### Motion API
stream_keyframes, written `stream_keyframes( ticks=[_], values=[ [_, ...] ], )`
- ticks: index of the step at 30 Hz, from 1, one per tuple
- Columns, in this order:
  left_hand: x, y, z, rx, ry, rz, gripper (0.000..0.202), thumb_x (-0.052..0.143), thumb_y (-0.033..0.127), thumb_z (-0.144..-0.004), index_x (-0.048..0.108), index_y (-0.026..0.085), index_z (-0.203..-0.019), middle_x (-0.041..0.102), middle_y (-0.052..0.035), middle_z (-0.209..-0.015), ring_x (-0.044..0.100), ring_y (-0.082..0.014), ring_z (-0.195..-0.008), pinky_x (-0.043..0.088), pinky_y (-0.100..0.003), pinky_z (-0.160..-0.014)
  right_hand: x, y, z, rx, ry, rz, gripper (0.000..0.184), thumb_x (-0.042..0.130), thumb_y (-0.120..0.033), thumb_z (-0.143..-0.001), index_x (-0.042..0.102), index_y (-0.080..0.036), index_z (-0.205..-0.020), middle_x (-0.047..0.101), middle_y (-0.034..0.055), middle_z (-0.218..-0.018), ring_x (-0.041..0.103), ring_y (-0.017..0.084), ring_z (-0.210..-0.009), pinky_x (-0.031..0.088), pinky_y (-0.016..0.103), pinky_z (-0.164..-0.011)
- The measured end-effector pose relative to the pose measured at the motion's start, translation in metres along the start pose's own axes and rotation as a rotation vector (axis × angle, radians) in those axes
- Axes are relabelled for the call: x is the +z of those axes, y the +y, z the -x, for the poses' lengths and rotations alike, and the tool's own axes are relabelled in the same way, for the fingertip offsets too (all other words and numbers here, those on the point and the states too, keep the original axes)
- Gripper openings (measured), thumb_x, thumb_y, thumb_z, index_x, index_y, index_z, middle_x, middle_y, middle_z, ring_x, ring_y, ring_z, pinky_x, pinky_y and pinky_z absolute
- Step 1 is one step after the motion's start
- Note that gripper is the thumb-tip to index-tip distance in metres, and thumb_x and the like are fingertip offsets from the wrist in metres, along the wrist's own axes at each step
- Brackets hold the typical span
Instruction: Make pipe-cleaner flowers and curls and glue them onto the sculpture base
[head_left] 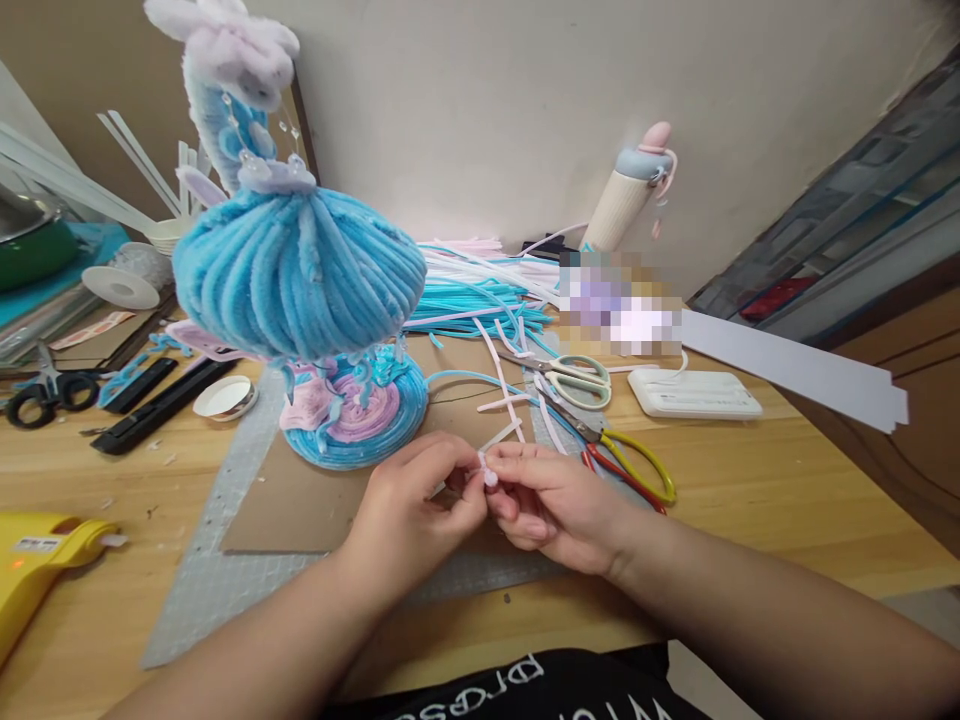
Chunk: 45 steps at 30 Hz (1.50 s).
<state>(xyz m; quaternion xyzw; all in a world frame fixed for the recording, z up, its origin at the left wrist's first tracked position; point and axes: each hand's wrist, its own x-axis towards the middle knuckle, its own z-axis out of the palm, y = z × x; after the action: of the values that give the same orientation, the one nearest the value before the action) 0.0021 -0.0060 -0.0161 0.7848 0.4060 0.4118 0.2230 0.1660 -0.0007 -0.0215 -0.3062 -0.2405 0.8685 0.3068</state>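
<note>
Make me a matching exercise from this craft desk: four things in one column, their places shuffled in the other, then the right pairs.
Things
1. small pale piece
2. black scissors
3. yellow tool
4. pale green scissors

Places
A. far left of the desk, beside the black cutters
B. pinched between left hand and right hand
C. lower left corner of the view
D. right of the blue sculpture, beyond the yellow-handled pliers

Pairs: 1-B, 2-A, 3-C, 4-D

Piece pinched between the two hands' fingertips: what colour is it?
The small piece is pale pink, nearly white; the head view shows it best.
</note>
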Motion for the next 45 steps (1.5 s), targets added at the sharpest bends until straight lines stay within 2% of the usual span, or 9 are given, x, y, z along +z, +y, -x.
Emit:
stream_keyframes(
  ticks=[5, 9, 16, 20, 25, 30, 37, 42, 45],
  values=[
    [0.0, 0.0, 0.001, 0.015, -0.006, -0.06, 0.01, 0.054, 0.009, -0.076, 0.055, 0.018, -0.072, 0.059, 0.0011, -0.066, 0.054, -0.0093, -0.061, 0.041, -0.02, -0.057, 0.003, -0.001, 0.001, 0.006, -0.001, 0.062, 0.02, 0.062, -0.029, -0.081, 0.054, -0.014, -0.07, 0.051, -0.0053, -0.048, 0.03, 0.0, -0.03, 0.017, 0.013, -0.032],
    [-0.001, 0.002, -0.001, -0.052, 0.003, -0.015, 0.01, 0.054, 0.009, -0.074, 0.056, 0.018, -0.071, 0.058, 0.0014, -0.064, 0.054, -0.0094, -0.06, 0.04, -0.02, -0.056, 0.004, -0.001, 0.002, 0.002, 0.006, 0.066, 0.02, 0.062, -0.029, -0.081, 0.054, -0.014, -0.071, 0.051, -0.0052, -0.049, 0.031, 0.0, -0.03, 0.019, 0.013, -0.032],
    [0.001, 0.007, -0.004, -0.464, -0.088, 0.317, 0.003, 0.057, 0.018, -0.074, 0.057, 0.016, -0.072, 0.059, 0.0, -0.065, 0.053, -0.0106, -0.06, 0.041, -0.021, -0.055, 0.004, -0.002, 0.001, -0.036, 0.036, 0.136, 0.021, 0.062, -0.032, -0.081, 0.053, -0.015, -0.072, 0.051, -0.006, -0.049, 0.03, 0.0, -0.031, 0.018, 0.013, -0.032],
    [-0.002, 0.004, -0.009, -0.641, -0.203, 0.594, 0.01, 0.055, 0.024, -0.077, 0.056, 0.015, -0.075, 0.058, 0.0015, -0.06, 0.054, -0.01, -0.057, 0.041, -0.021, -0.056, 0.005, -0.006, 0.004, -0.162, 0.074, 0.417, 0.027, 0.059, -0.038, -0.083, 0.052, -0.015, -0.07, 0.05, -0.0064, -0.049, 0.036, 0.002, -0.032, 0.021, 0.014, -0.032],
    [-0.003, 0.001, -0.012, -0.663, -0.269, 0.669, 0.014, 0.057, 0.027, -0.077, 0.056, 0.015, -0.071, 0.056, 0.0036, -0.059, 0.051, -0.0085, -0.055, 0.039, -0.02, -0.056, 0.004, -0.011, 0.007, -0.243, 0.141, 0.718, 0.025, 0.055, -0.037, -0.084, 0.051, -0.016, -0.071, 0.052, -0.0052, -0.055, 0.041, 0.003, -0.037, 0.028, 0.015, -0.035],
    [0.0, 0.003, -0.012, -0.708, -0.322, 0.638, 0.014, 0.058, 0.027, -0.075, 0.058, 0.015, -0.069, 0.056, 0.0027, -0.06, 0.051, -0.009, -0.055, 0.038, -0.021, -0.056, -0.001, -0.01, 0.002, -0.281, 0.179, 0.68, 0.023, 0.053, -0.038, -0.084, 0.05, -0.017, -0.075, 0.054, -0.0042, -0.063, 0.043, 0.003, -0.038, 0.027, 0.015, -0.034],
    [-0.002, 0.003, -0.012, -0.733, -0.266, 0.601, 0.017, 0.058, 0.029, -0.076, 0.056, 0.015, -0.067, 0.054, 0.0036, -0.057, 0.048, -0.0086, -0.053, 0.036, -0.021, -0.054, 0.001, -0.008, 0.001, -0.248, 0.173, 0.752, 0.025, 0.05, -0.041, -0.086, 0.049, -0.017, -0.077, 0.054, -0.0037, -0.065, 0.046, 0.004, -0.041, 0.032, 0.016, -0.035],
    [-0.001, 0.003, -0.012, -0.708, -0.268, 0.563, 0.018, 0.06, 0.032, -0.074, 0.056, 0.016, -0.068, 0.053, 0.0035, -0.059, 0.046, -0.009, -0.055, 0.033, -0.02, -0.052, 0.003, -0.007, 0.004, -0.304, 0.228, 0.862, 0.026, 0.049, -0.038, -0.088, 0.049, -0.017, -0.072, 0.047, -0.0061, -0.055, 0.041, 0.004, -0.041, 0.029, 0.017, -0.039],
    [-0.004, 0.002, -0.014, -0.74, -0.311, 0.578, 0.017, 0.06, 0.032, -0.073, 0.056, 0.016, -0.067, 0.05, 0.0044, -0.055, 0.044, -0.0087, -0.052, 0.03, -0.02, -0.051, 0.001, -0.008, 0.005, -0.255, 0.158, 0.805, 0.028, 0.05, -0.041, -0.088, 0.048, -0.018, -0.072, 0.043, -0.008, -0.051, 0.037, 0.004, -0.039, 0.026, 0.017, -0.039]
  ],
)
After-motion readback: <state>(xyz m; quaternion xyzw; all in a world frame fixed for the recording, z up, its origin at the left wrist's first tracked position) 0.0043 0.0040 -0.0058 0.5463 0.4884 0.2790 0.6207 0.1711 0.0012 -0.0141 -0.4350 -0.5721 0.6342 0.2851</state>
